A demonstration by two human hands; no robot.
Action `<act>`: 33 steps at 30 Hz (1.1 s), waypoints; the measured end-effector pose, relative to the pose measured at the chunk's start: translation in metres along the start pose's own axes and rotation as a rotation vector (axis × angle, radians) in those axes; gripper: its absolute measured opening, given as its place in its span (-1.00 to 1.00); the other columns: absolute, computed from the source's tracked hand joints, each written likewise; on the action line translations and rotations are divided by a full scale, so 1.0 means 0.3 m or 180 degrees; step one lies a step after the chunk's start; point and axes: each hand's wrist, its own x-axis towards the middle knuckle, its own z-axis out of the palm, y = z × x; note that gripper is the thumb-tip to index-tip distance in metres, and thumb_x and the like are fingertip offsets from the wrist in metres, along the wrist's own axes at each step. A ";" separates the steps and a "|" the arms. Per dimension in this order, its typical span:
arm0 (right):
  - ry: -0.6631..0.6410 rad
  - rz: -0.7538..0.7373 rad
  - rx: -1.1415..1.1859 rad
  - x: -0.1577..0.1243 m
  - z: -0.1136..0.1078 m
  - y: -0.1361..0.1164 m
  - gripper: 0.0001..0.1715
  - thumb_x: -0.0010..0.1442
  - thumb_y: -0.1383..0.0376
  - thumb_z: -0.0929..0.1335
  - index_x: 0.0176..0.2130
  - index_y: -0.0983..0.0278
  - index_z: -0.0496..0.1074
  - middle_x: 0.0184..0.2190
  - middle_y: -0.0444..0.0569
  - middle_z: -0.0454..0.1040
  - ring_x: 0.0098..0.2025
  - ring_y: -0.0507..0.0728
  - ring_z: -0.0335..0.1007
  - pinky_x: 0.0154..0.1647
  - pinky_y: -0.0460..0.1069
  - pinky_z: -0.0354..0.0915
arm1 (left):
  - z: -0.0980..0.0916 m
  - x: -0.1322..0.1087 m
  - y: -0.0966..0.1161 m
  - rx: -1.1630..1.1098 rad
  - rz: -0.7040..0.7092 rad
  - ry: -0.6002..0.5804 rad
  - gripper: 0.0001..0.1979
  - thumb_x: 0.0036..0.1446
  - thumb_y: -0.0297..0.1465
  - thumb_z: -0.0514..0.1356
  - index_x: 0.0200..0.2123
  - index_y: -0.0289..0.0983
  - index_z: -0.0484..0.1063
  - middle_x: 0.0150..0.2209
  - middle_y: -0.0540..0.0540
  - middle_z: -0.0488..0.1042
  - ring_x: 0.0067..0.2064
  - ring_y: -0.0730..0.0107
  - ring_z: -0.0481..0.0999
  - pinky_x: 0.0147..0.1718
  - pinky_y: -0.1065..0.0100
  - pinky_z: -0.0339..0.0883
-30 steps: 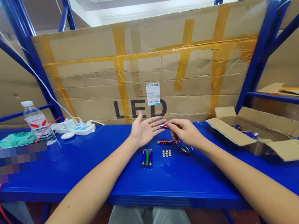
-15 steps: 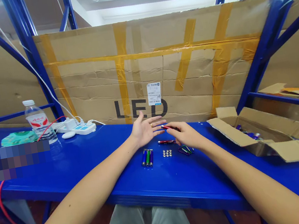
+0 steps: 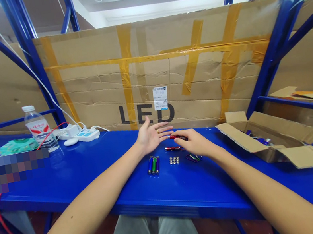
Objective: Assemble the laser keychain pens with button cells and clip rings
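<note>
My left hand [image 3: 151, 136] is held palm up with fingers spread, a ring on one finger, just above the blue table [image 3: 99, 171]. My right hand [image 3: 193, 141] pinches a small red flashlight [image 3: 176, 137] and points its end at the left fingertips. A second red flashlight [image 3: 173, 148] lies on the table under the hands. In front of them lie three small flashlights [image 3: 153, 164], blue and green, side by side, a cluster of several button batteries [image 3: 174, 160], and some coloured clips [image 3: 193, 157] partly hidden by my right hand.
An open cardboard box [image 3: 272, 141] with more small flashlights sits at right. A taped cardboard sheet marked LED [image 3: 160, 68] stands behind the table. At left are a water bottle [image 3: 39, 128], a white power strip [image 3: 82, 135], a teal pack [image 3: 18, 146] and blue rack posts [image 3: 31, 58].
My right hand has dropped slightly, bringing the red flashlight lower and closer to the left fingertips. The left hand stays open in place.
</note>
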 end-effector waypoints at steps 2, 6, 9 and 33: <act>-0.0002 -0.0059 0.0018 0.000 0.000 0.001 -0.62 0.22 0.31 0.23 -0.07 0.28 0.55 -0.37 -0.07 0.56 -0.46 0.06 0.29 -0.40 -0.05 0.18 | 0.002 0.000 0.000 -0.0007 -0.0021 -0.0012 -0.15 0.21 0.15 -0.24 0.03 -0.48 0.40 0.03 -0.47 0.46 0.01 -0.02 0.50 0.04 0.10 0.24; 0.0044 -0.0150 0.0037 0.002 0.001 0.008 -0.60 0.22 0.32 0.24 -0.02 0.26 0.54 -0.30 -0.05 0.59 -0.42 0.08 0.35 -0.35 -0.04 0.23 | 0.004 0.000 0.000 0.0004 -0.0003 -0.0035 -0.16 0.22 0.14 -0.24 0.04 -0.47 0.40 0.03 -0.46 0.47 0.02 -0.02 0.49 0.01 0.11 0.25; 0.0060 -0.0179 0.0036 0.002 0.001 0.012 -0.58 0.22 0.33 0.25 0.00 0.25 0.53 -0.23 -0.03 0.60 -0.39 0.09 0.39 -0.33 -0.03 0.27 | 0.003 0.000 -0.001 0.0038 -0.0016 -0.0043 -0.16 0.22 0.15 -0.24 0.05 -0.46 0.39 0.02 -0.44 0.47 0.02 0.00 0.49 0.01 0.11 0.26; 0.0262 0.0157 0.0188 0.012 0.007 0.030 -0.73 0.27 0.20 0.25 -0.16 0.31 0.40 -0.32 -0.01 0.51 -0.35 0.09 0.34 -0.32 -0.02 0.21 | 0.050 -0.008 -0.026 0.2257 0.0684 0.0454 -0.55 0.12 -0.05 0.18 -0.19 -0.35 0.49 -0.23 -0.25 0.55 -0.18 0.15 0.51 -0.12 0.16 0.31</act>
